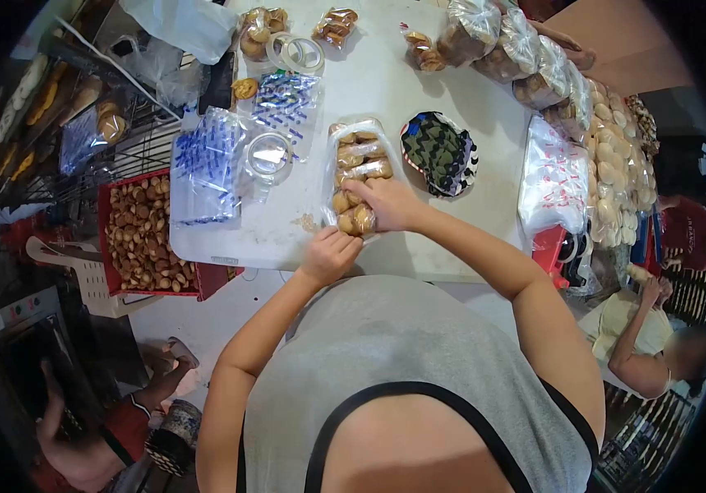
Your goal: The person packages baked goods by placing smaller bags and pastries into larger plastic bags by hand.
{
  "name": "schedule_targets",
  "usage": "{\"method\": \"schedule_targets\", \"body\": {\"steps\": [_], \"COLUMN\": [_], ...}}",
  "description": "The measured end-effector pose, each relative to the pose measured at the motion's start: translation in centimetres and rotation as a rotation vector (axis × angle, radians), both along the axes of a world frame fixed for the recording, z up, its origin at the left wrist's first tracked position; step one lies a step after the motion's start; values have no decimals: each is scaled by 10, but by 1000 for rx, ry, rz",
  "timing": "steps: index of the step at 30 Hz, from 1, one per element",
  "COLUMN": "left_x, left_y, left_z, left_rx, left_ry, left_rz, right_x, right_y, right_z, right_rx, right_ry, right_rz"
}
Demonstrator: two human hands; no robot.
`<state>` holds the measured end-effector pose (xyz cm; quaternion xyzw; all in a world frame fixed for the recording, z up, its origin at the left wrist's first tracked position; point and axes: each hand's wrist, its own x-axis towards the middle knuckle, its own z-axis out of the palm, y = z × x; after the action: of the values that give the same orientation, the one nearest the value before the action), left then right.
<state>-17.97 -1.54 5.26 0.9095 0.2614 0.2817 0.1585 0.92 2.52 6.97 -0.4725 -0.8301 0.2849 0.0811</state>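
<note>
A clear plastic bag of small round golden-brown baked pieces (363,150) lies lengthwise on the white table in front of me. My left hand (332,255) is closed on the bag's near end, at the table edge, with its fingers curled. My right hand (387,204) grips the bag's near right side, thumb over the baked pieces. Its other fingers are partly hidden. To the right of the bag lies a camouflage-patterned cloth item (439,154). To its left are a clear tape roll (270,155) and flat blue-printed plastic bags (209,168).
More tape rolls (302,54) and bagged baked goods sit at the table's far side. Several filled bags (538,70) line the right, near red-printed bags (557,177). A red crate (202,281) of brown pieces stands left. One person (641,337) is at right, another (98,444) lower left.
</note>
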Motion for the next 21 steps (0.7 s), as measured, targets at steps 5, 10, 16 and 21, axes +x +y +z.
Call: {"method": "schedule_targets", "body": {"steps": [5, 10, 16, 21], "left_x": [-7, -14, 9, 19], "left_y": [15, 28, 37, 43], "left_z": [-6, -6, 11, 29], "left_rx": [135, 37, 104, -338], "left_ry": [-95, -93, -221, -61], "left_rz": [-55, -228, -299, -256], "right_x": [-3, -2, -21, 0], "right_y": [2, 2, -9, 23], "right_z": [11, 9, -20, 9], "right_rx": [-10, -49, 352, -115], "right_ry": [-97, -121, -118, -82], "right_rz": [-52, -10, -107, 137]}}
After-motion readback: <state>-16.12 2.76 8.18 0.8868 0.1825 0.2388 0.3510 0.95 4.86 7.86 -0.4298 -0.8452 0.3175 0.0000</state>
